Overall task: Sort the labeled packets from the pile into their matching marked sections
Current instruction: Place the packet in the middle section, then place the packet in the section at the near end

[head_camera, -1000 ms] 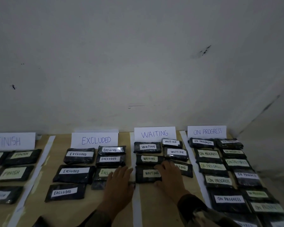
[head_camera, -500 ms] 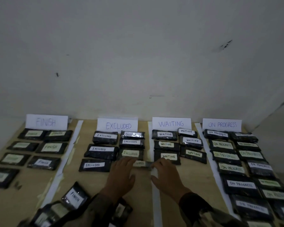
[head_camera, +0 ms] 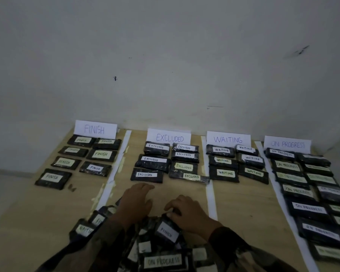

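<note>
Far left on the table (head_camera: 243,203), seven packets sit in two columns before the FINISH sign (head_camera: 95,128), with two small dark bits (head_camera: 72,187) just beside the nearest one. Past a white strip (head_camera: 113,173) stands the EXCLUDED sign (head_camera: 169,137) with its packets. The stray EXCLUDED packet (head_camera: 194,177) at their near right lies with its end across the next strip. Then comes the WAITING sign (head_camera: 228,139) with six packets. The ON PROGRESS sign (head_camera: 287,144) heads a long double row down the right edge.

The pile (head_camera: 161,256) lies at the near edge, partly under your forearms. Your left hand (head_camera: 134,203) is palm down, its fingers straight and holding nothing, just short of the EXCLUDED packets. Your right hand (head_camera: 186,213) has its fingers (head_camera: 172,208) curled over the far end of the FINISH packet (head_camera: 166,232). That packet lies tilted on top of the pile, label up, well apart from the FINISH section.
</note>
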Available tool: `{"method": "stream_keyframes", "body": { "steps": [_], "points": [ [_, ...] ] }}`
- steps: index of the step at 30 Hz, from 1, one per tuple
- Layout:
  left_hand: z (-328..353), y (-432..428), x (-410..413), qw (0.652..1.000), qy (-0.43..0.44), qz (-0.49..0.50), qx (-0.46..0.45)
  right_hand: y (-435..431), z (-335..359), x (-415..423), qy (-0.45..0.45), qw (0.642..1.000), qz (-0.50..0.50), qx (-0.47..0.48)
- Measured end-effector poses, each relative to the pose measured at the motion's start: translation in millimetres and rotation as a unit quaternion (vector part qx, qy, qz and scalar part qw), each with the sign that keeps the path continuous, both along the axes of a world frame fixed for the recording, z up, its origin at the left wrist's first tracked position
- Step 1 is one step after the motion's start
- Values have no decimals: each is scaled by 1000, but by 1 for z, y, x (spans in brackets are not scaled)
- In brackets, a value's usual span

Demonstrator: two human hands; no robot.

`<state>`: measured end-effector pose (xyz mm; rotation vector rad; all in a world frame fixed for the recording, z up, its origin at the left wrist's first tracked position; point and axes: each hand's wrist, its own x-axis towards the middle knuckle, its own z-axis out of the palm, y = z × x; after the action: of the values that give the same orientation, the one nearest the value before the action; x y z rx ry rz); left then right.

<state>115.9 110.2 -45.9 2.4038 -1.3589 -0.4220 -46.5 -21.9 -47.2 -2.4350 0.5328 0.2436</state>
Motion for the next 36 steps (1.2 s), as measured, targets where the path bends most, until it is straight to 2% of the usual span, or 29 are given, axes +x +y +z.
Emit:
{"method": "stream_keyframes", "body": {
  "steps": [3, 6, 12, 18, 25, 29, 36],
  "points": [
    [4, 13, 0, 999, 54, -5, 0, 7, 10, -5, 53, 997, 17, 57],
    [6, 16, -7, 995, 97, -12, -16, 12, 16, -11, 94, 994, 57, 6],
    [8, 14, -22, 984, 172, -52, -7, 29, 18, -15, 64, 996, 29, -55],
    [10, 16, -23, 990, 126, -71, 3, 36, 13, -19, -17, 999, -31, -37],
    [9, 37, -1, 996, 63, -48, -41, 33, 15, -8, -53, 995, -56, -58],
    [10, 57, 14, 995, 41, -22, -85, 32, 24, 15, -66, 994, -37, -75],
    [13, 104, 49, 997, -41, 24, -66, 47, 41, 77, -95, 990, 17, -98]
  ]
}}
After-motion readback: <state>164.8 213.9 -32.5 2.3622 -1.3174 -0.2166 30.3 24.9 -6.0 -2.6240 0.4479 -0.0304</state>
